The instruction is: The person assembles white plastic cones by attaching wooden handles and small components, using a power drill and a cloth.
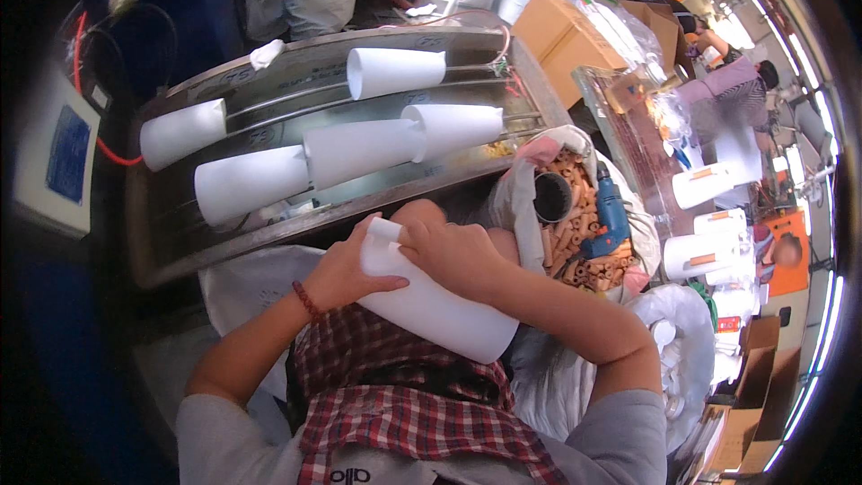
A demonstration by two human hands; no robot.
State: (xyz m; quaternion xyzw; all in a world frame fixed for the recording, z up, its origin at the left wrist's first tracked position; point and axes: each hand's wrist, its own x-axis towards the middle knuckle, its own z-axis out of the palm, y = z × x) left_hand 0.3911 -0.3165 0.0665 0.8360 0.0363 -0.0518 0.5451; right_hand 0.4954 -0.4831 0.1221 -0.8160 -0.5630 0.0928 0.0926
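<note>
Across my lap lies a white plastic cylinder (444, 319), slanting from its upper end between my hands to a wider end at lower right. My left hand (339, 268), with a beaded bracelet at the wrist, grips the upper end from the left, thumb along the side. Closed over the same end from the right is my right hand (449, 256), its fingers bent at the rim. A short white piece (384, 229) shows between the hands; whether it belongs to the cylinder I cannot tell. My right fingertips are partly hidden.
Ahead, a metal trough (359, 207) carries rods with several white cylinders (364, 153). At right, a sack (516, 193) holds brown tubes, a dark cup and a blue drill (611, 216). Another sack (696, 350) sits nearer me. Co-workers (732, 94) are at the far right.
</note>
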